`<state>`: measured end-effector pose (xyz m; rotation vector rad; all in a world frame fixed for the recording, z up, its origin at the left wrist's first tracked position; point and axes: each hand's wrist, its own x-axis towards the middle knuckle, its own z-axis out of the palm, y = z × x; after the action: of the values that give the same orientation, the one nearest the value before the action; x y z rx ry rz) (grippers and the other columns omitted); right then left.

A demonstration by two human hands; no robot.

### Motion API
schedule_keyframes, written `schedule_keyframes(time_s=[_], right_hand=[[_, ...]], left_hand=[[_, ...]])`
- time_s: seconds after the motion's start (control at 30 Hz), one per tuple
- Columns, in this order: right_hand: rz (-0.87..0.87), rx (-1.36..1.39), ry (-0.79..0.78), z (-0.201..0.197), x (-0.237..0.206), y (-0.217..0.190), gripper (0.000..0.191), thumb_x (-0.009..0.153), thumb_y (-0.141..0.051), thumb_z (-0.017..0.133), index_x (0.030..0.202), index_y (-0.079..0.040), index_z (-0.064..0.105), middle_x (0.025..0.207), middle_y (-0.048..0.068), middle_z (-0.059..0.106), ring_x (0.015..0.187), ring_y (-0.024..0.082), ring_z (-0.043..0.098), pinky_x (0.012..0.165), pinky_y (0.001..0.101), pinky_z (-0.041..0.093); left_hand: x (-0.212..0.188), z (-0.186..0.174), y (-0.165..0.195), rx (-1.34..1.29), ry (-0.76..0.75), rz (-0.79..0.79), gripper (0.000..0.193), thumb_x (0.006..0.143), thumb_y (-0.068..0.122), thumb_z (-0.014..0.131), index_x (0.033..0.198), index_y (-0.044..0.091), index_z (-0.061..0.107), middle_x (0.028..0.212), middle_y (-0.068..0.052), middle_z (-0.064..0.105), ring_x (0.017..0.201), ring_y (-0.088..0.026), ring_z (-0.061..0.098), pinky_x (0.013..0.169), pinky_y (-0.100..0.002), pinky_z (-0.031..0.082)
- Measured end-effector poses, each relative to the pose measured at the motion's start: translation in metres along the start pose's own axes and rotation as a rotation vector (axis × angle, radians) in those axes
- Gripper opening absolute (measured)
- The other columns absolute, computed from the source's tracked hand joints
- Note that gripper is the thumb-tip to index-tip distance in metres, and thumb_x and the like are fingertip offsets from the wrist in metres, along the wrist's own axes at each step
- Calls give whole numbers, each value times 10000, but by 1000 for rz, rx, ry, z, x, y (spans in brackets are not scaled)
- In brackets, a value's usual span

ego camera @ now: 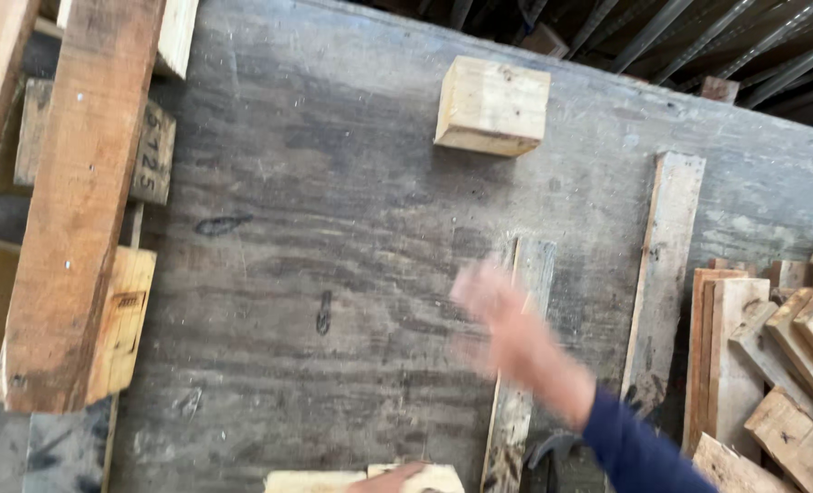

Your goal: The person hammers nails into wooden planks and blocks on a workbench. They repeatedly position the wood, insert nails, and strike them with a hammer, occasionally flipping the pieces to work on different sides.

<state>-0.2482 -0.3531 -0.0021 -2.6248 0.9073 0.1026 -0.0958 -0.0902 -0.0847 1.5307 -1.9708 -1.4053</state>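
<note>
The right hand [498,315] is in the air over the grey plywood bench [333,228], above a thin grey slat [525,347]. It holds nothing. It is very blurred, so I cannot tell if the fingers are spread or together.

The left hand [393,477] rests on a pale wood block [370,479] at the near edge. A second pale block [492,105] lies at the far side, well apart.

Work looks early: blocks are loose, nothing joined.

Left hand and near block are cut off by the frame; fingers not visible. Offcut pile [776,365] at right is partly out of view.
</note>
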Motion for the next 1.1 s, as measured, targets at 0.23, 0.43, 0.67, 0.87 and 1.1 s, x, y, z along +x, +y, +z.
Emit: schedule_keyframes(time_s=[0.23,0.43,0.67,0.87,1.1], right_hand=[[390,-131,-72,-115,210,114,1466,539,-658,926,1600,-54,114,1593,273,138,1469,504,32,1139,701,94],[314,6,396,-102,202,88,1204,528,-435,934,1507,-84,327,1417,171,383,1342,430,305,1175,590,317],[-125,-176,610,-60,56,-4,1161,603,-459,1019,1489,-162,330,1412,132,362,1383,408,292,1165,681,159],[-25,-83,716,-31,-107,-82,1193,569,-361,1027,1505,-199,307,1473,112,335,1469,417,235,1237,704,142],[508,458,760,6,-246,-162,1259,543,-345,1004,1522,-43,273,1439,186,409,1374,394,365,1175,528,321]], left_hand=[[44,9,33,-108,27,-55,323,935,152,667,1190,76,485,691,-108,648,611,-278,674,589,-436,545],[29,18,52,-122,109,-56,180,970,189,692,1081,99,582,696,-107,636,624,-278,673,594,-426,547],[1,11,64,-19,353,212,215,911,122,693,1113,76,636,769,-139,647,706,-338,671,586,-467,527],[-10,24,73,28,517,236,252,866,180,736,1098,95,684,827,-141,701,724,-355,685,570,-471,547],[-13,35,73,-85,591,180,165,813,106,709,972,66,700,841,-169,711,766,-403,680,645,-474,545]])
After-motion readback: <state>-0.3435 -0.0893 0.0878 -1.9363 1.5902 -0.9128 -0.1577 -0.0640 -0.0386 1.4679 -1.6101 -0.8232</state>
